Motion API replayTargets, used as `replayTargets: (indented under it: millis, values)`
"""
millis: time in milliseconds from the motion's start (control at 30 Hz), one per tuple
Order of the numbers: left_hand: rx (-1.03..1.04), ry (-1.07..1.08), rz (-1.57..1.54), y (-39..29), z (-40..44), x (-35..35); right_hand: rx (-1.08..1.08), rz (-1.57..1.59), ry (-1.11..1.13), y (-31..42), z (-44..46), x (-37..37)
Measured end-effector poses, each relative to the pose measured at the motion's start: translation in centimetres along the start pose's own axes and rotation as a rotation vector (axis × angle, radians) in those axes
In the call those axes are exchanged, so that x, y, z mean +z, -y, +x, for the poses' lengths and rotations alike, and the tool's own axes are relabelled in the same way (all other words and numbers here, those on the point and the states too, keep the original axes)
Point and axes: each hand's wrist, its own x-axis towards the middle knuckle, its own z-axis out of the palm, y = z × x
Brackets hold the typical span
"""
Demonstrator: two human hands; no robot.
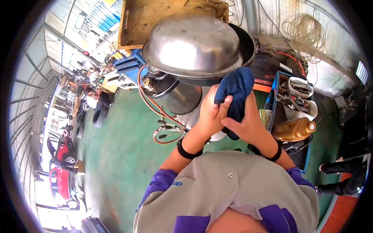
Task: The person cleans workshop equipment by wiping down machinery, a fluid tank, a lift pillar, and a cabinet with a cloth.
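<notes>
A dark blue cloth (243, 83) is bunched up between my two hands, in front of my chest. My left hand (213, 110) grips its left side, with the thumb pressed on the fabric. On the other side my right hand (250, 120) is closed round it, thumb pointing toward the left hand. One end of the cloth sticks up above the fingers and another part hangs below them. Just beyond the hands is a large shiny metal basin (194, 44), upside down, its rim close to the cloth. Both wrists wear black bands.
A metal canister (171, 93) with red hoses (153, 105) stands left of the hands. To the right, a blue-edged cart (274, 87) carries tools and a golden bottle (294, 129). A wooden tray (134, 23) lies behind the basin. People, tyres and red cars are further off.
</notes>
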Motion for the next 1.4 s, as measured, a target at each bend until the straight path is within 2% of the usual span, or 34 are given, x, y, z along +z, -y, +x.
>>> replayTargets:
  millis: [100,133,167,233,333,400,467,500,600,633,700,800,833,867,900,967,1033,1067,1133,1200,1300,1400]
  values:
    - [-0.034,0.116,-0.032,0.5,-0.3,-1.0,0.154,0.036,0.007,-0.8,0.0,-0.4]
    - [-0.091,0.189,-0.139,1.0,-0.5,-1.4,0.207,0.033,0.007,-1.1,0.0,-0.4]
    - [-0.074,0.221,-0.150,1.1,-0.8,-1.8,0.143,-0.038,-0.013,-1.1,-0.1,-0.3]
    - [-0.086,0.300,-0.236,1.4,-1.4,-3.0,0.155,-0.002,-0.015,-2.1,-0.6,0.4]
    - [-0.278,0.212,-0.443,3.2,-3.5,-4.7,0.061,-0.115,0.032,-3.3,-1.3,2.0]
    - [-0.514,0.078,-0.727,4.3,-3.5,-5.8,0.060,-0.135,0.090,-3.6,-1.4,2.9]
    - [-0.627,-0.017,-0.970,2.9,-3.5,-6.1,0.092,-0.075,0.101,-3.9,-1.6,3.6]
    - [-0.678,0.047,-1.039,5.3,-4.5,-7.2,0.113,-0.048,0.107,-4.1,-1.9,3.8]
    - [-0.659,0.078,-0.784,7.0,-5.9,-7.4,0.235,0.005,0.085,-5.0,-2.2,4.7]
    - [-0.540,0.202,-0.505,6.2,-5.6,-7.5,0.157,-0.072,0.102,-5.5,-2.0,5.2]
    - [-0.377,0.219,-0.273,7.0,-6.6,-7.5,0.008,-0.217,0.148,-5.6,-1.8,6.4]
    - [-0.191,0.303,0.262,8.4,-7.4,-8.6,0.010,-0.296,0.237,-4.1,0.1,7.2]
    - [-0.404,0.184,0.066,6.9,-7.0,-8.6,-0.039,-0.441,0.192,-4.8,-0.2,7.3]
    - [-0.607,0.059,-0.136,5.9,-6.8,-8.7,0.095,-0.269,0.218,-5.2,-0.3,7.6]
    - [-0.514,-0.034,-0.190,5.7,-6.6,-8.6,0.227,-0.097,0.245,-5.5,-0.4,7.8]
    - [-0.470,-0.079,-0.089,7.1,-7.2,-9.3,0.427,0.142,0.363,-5.4,0.1,8.0]
    - [-0.473,-0.111,-0.054,7.2,-7.4,-9.8,0.337,0.267,0.443,-4.4,0.4,8.3]
    - [-0.402,-0.106,0.080,7.5,-7.6,-9.9,0.294,0.327,0.475,-3.7,0.6,8.6]
    - [-0.265,-0.083,0.339,7.2,-8.0,-10.1,0.257,0.213,0.512,-3.0,0.4,9.6]
    - [-0.281,-0.049,0.316,6.9,-8.3,-10.1,0.126,0.066,0.482,-2.9,0.5,10.0]
    - [-0.392,-0.035,0.138,7.2,-8.3,-10.5,0.222,0.124,0.538,-3.8,0.7,9.8]
    - [-0.441,-0.065,0.183,8.1,-8.6,-10.0,0.368,0.218,0.546,-5.5,-0.3,9.7]
